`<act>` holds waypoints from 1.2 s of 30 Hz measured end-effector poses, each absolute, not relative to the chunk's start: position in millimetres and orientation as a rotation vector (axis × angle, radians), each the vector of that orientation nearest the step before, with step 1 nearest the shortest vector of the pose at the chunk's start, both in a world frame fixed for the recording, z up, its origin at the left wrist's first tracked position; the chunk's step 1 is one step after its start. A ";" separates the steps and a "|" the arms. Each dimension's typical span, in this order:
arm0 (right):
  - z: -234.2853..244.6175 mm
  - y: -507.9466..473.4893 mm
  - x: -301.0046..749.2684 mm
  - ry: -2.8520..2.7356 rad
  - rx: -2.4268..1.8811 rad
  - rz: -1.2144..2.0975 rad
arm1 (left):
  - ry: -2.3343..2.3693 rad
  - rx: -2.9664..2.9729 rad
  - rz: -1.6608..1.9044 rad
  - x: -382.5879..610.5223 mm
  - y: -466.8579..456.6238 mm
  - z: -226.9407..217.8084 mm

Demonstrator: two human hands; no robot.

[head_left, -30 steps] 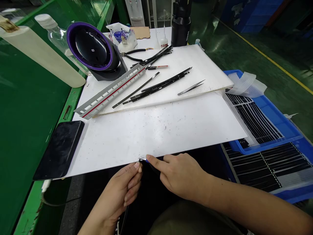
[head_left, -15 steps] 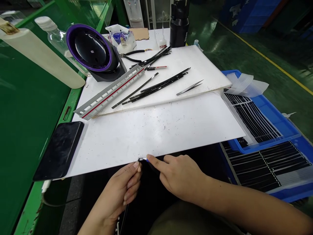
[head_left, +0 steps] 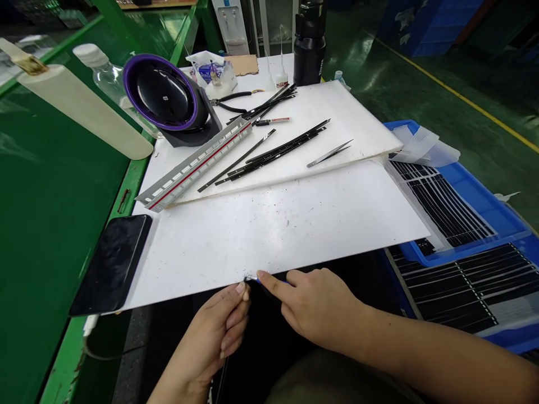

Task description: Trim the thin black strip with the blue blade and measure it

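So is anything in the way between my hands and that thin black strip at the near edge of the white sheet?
Nothing visible. The left hand and the right hand both already pinch the thin black strip at its top end, right at the near edge of the white sheet. The strip's lower part is hard to see against the dark.

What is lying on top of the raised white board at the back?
On the raised white board lie black strips, tweezers, a red-capped pen and a grey slotted rail. Whatever is beneath the board is hidden.
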State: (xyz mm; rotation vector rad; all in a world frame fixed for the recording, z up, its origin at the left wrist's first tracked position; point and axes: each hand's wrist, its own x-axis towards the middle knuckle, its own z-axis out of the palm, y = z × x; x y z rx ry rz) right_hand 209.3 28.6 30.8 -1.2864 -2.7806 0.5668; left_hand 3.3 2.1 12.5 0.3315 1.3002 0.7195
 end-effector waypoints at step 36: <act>31.1 -2.1 185.2 -2.849 -1.412 0.445 | 1.311 0.304 0.790 10.8 -0.8 14.6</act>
